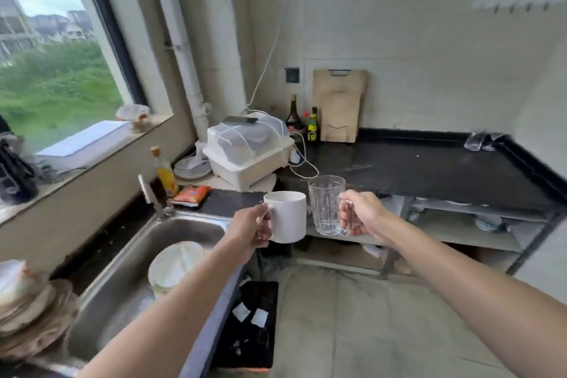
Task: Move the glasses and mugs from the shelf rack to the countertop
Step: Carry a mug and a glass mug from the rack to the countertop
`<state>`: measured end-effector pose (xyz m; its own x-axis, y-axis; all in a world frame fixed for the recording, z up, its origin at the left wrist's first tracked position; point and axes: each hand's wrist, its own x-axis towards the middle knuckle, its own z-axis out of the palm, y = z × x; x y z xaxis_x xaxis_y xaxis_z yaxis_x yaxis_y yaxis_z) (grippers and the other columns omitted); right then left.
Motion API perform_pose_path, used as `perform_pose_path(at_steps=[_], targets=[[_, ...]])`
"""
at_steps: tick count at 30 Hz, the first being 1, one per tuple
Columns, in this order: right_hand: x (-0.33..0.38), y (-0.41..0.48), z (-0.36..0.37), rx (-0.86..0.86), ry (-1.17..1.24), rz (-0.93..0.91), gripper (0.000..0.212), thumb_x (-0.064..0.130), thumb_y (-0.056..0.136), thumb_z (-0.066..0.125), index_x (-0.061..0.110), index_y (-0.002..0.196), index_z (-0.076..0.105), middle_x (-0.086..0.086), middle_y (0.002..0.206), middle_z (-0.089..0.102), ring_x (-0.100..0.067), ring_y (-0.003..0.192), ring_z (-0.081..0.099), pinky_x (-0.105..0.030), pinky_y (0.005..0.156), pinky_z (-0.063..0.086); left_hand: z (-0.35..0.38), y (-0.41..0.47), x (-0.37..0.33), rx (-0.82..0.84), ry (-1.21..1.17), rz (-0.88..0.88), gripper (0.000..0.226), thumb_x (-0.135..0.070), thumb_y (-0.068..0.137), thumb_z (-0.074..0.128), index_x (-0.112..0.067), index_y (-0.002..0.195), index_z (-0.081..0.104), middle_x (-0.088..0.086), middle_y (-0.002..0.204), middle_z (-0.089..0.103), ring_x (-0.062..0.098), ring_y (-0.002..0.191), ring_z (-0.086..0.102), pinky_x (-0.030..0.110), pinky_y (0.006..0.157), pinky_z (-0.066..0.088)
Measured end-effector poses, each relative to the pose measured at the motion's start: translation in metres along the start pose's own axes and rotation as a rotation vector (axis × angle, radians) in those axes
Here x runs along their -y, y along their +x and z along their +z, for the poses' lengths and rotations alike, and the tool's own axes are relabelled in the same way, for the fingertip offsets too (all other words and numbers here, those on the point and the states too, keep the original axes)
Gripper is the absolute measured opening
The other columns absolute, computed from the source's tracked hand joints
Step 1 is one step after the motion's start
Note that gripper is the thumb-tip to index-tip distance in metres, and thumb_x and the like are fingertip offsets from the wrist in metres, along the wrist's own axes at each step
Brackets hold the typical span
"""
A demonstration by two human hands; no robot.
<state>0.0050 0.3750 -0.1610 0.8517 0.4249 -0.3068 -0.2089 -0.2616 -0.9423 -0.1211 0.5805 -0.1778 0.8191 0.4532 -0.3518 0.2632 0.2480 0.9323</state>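
Note:
My left hand (249,229) grips the handle of a white mug (288,216), held upright in the air in front of the black countertop (429,169). Beside it, my right hand (365,212) grips the handle of a clear glass mug (325,204), also upright and empty. Both cups hang just short of the countertop's front edge, almost touching each other. Under the countertop runs a metal shelf rack (466,224) with some dishes (487,221) on it. Clear glasses (478,140) lie at the countertop's far right corner.
A steel sink (129,279) with a plate in it lies at the left, beside its tap (150,196). A white dish box (248,153) with a cable, bottles (312,124) and a cutting board (340,104) stand at the back. Stacked plates (21,298) sit at the lower left.

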Motion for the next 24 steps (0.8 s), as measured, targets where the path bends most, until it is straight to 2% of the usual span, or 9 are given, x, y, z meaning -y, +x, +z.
perform_pose_path(at_steps=[5,14,19,24], targets=[[-0.012,0.045,-0.074,-0.157,0.026,0.078,0.031,0.022,0.094,0.046,0.013,0.066,0.055,-0.003,0.053,0.057,-0.016,0.046,0.056,-0.022,0.042,0.044,0.09,0.091,-0.009,0.23,0.068,-0.086,0.031,-0.03,0.097,0.042,-0.012,0.073,0.048,0.0,0.045,0.037,0.016,0.045,0.036,0.029,0.051,0.03],[-0.034,0.076,-0.211,-0.363,0.167,0.179,0.03,0.022,0.095,0.045,0.01,0.069,0.056,-0.005,0.06,0.057,-0.019,0.053,0.057,-0.029,0.051,0.046,0.26,0.184,-0.016,0.57,0.222,-0.182,0.026,-0.026,0.099,0.04,-0.012,0.079,0.05,0.002,0.052,0.038,0.016,0.048,0.041,0.03,0.055,0.032],[-0.049,0.104,-0.29,-0.415,0.184,0.2,0.034,0.021,0.098,0.041,0.008,0.069,0.054,-0.01,0.066,0.057,-0.019,0.054,0.055,-0.032,0.054,0.046,0.352,0.225,-0.009,0.714,0.294,-0.153,0.03,-0.023,0.099,0.038,-0.012,0.073,0.047,0.004,0.054,0.04,0.017,0.049,0.043,0.029,0.054,0.035],[-0.056,0.158,-0.387,-0.472,0.227,0.225,0.034,0.022,0.099,0.042,0.008,0.07,0.053,-0.008,0.066,0.055,-0.017,0.055,0.055,-0.029,0.053,0.047,0.455,0.277,-0.014,0.765,0.354,-0.133,0.032,-0.022,0.098,0.041,-0.01,0.07,0.048,0.006,0.056,0.044,0.018,0.053,0.043,0.03,0.055,0.036]])
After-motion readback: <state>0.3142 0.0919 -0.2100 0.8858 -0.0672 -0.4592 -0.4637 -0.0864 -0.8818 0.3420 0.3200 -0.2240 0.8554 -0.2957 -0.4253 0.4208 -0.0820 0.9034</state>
